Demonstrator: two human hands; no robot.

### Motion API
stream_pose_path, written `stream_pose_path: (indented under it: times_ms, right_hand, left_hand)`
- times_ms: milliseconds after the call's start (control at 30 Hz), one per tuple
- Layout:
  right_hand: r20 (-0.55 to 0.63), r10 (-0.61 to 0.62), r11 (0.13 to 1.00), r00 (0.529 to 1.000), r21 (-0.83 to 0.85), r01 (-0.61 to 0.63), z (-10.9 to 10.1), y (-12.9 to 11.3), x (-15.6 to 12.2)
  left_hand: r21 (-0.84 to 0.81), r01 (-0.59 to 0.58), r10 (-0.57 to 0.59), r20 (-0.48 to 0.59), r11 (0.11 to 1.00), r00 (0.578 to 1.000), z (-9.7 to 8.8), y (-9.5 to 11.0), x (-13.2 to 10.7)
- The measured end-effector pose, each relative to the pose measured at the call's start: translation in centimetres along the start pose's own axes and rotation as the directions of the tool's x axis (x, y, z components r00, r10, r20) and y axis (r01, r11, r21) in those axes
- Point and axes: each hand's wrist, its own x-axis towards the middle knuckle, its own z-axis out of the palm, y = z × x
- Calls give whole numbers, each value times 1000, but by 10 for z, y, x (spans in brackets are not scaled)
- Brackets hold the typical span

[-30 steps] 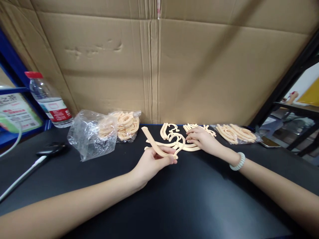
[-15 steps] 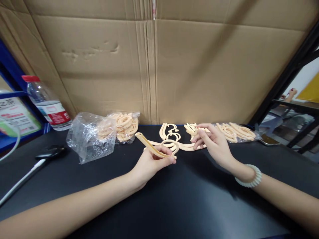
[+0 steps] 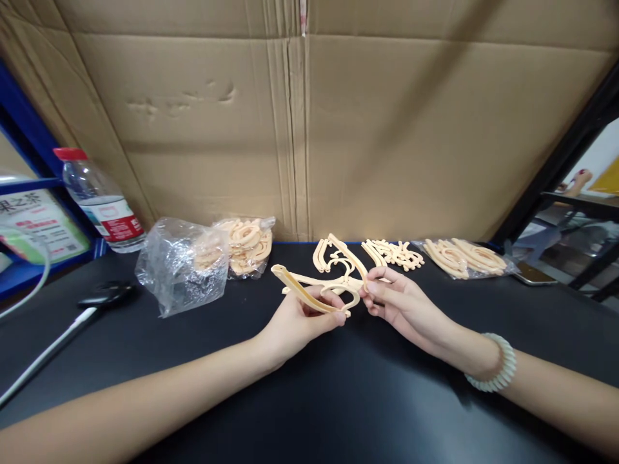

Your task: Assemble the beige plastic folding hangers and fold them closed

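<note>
My left hand [image 3: 293, 323] is closed on a beige clothes hanger arm [image 3: 298, 291], which slants up to the left. A round hanger hook [image 3: 356, 298] curves up beside its fingertips, apparently joined to that arm's lower end. Pinched in my right hand [image 3: 409, 306] is a second hanger arm [image 3: 347, 253], its far end pointing up and left. The two hands are close together above the black desk. Just behind them lie hanger pieces [image 3: 309, 279], partly hidden by my left hand and the held parts.
More curved arms [image 3: 319, 255] and a heap of small hanger parts [image 3: 399, 252] lie at the back. Bagged parts stand left [image 3: 251, 248] and right [image 3: 464, 258]. At left are a crumpled clear bag [image 3: 181, 270], bottle [image 3: 109, 206] and black device with cable [image 3: 106, 294]; a phone [image 3: 534, 274] lies right.
My right hand has come back from the heap of parts toward my left hand, now with a hanger arm in it. My left hand keeps its hold, with the hook tilted lower.
</note>
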Motion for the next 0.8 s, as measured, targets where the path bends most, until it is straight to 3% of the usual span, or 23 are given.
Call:
stream_pose_path:
  times_ms: [233, 467, 800]
  right_hand:
    - [81, 20, 995, 997, -96, -12, 3, 0, -2]
    - [198, -77, 942, 977, -308, 136, 4, 4, -1]
    - [273, -23, 907, 962, -399, 135, 7, 0, -2]
  left_hand:
    - [-21, -4, 4, 7, 1000, 1000, 1, -2, 0]
    - [-33, -7, 8, 22, 999, 1000, 1, 0, -1]
    - [-60, 2, 3, 78, 998, 997, 0, 4, 0]
